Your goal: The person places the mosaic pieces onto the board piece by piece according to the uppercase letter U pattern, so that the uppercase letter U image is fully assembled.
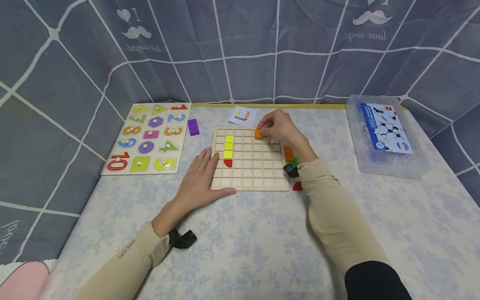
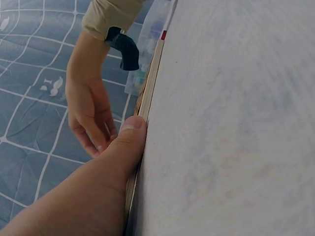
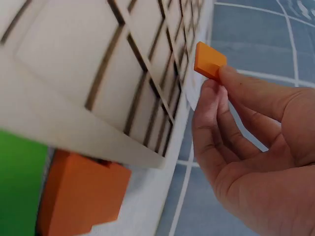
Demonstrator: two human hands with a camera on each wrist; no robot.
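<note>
A wooden grid board (image 1: 247, 177) lies on the table. Three yellow square tiles (image 1: 228, 146) form a column on it, with a red quarter-circle tile (image 1: 228, 163) directly below them. Over the board's far side, my right hand (image 1: 279, 125) pinches an orange square tile (image 3: 209, 59) between thumb and fingertips. My left hand (image 1: 196, 179) rests at the board's near left corner, fingers extended along the left side and the thumb (image 2: 130, 130) against the front edge. Just behind the board is a card (image 1: 243, 116) with a coloured U-shaped pattern on a grid.
Right of the board lie orange blocks (image 3: 88, 194), green blocks (image 3: 19, 182) and a red piece (image 1: 297, 186), partly hidden by the right arm. A purple block (image 1: 193, 127) and a number puzzle board (image 1: 152, 164) are at left. A clear plastic box (image 1: 356, 141) stands at right.
</note>
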